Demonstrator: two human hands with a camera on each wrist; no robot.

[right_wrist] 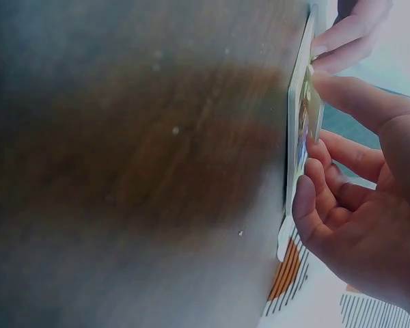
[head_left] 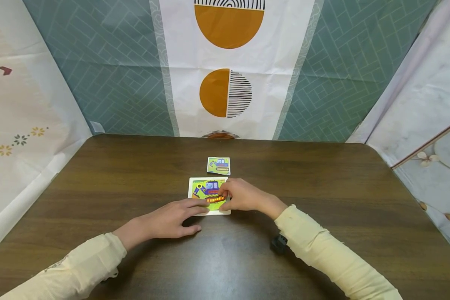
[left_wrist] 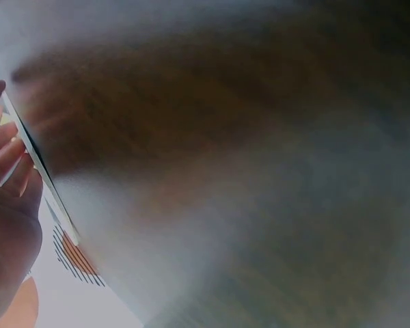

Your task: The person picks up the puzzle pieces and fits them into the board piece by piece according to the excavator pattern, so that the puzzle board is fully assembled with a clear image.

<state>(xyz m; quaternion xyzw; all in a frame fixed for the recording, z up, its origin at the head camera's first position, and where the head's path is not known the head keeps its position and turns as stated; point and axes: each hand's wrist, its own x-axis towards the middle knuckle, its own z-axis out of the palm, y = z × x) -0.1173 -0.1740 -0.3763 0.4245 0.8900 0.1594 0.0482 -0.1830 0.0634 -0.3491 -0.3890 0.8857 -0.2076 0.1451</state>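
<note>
A white-framed picture puzzle (head_left: 198, 183) of a purple excavator on green lies flat on the table. My right hand (head_left: 243, 196) is at its right side; in the right wrist view its thumb and index finger pinch a thin puzzle piece (right_wrist: 316, 113), which stands slightly raised over the puzzle. The piece's picture is mostly hidden by the fingers. My left hand (head_left: 174, 218) rests with outstretched fingers on the puzzle's lower left part, thumb apart on the near side. Only part of the left hand (left_wrist: 14, 219) shows in the left wrist view.
Just beyond the puzzle lies a small card (head_left: 218, 165) with the same excavator picture. The brown wooden table (head_left: 135, 166) reaches back to a patterned curtain (head_left: 123, 83), with pale cloths hanging on both sides.
</note>
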